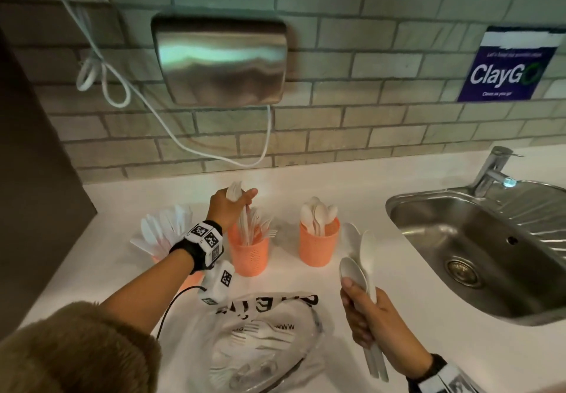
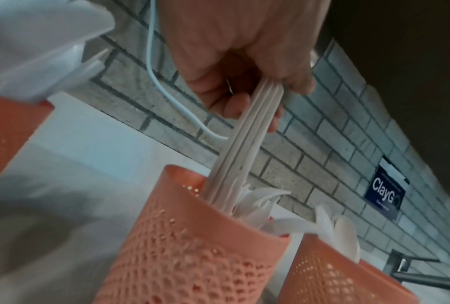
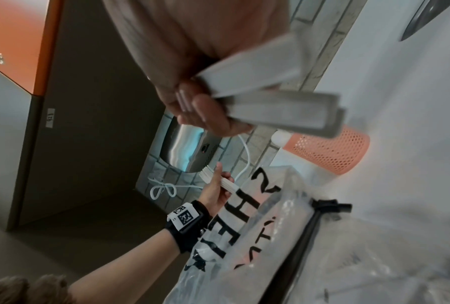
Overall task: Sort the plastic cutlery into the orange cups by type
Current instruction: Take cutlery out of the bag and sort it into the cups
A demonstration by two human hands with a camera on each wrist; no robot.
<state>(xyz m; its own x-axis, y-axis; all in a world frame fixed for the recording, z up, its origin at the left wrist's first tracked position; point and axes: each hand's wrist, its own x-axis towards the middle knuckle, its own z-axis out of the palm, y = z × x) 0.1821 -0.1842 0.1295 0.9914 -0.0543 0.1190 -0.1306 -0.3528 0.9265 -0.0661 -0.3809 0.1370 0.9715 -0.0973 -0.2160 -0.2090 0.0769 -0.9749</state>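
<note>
Steel sink [image 1: 477,239] lies right of three perforated orange plastic cups [image 1: 318,244]. Left hand [image 1: 228,207] grips white plastic forks [image 2: 234,164] in the middle cup; right hand [image 1: 367,322] clasps white plastic spoons [image 1: 360,258].

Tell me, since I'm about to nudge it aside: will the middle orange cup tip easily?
Probably. The middle orange cup looks like thin perforated plastic, so likely light. The tall forks sticking out above its rim raise its weight, and the left hand holds more above it.
</note>
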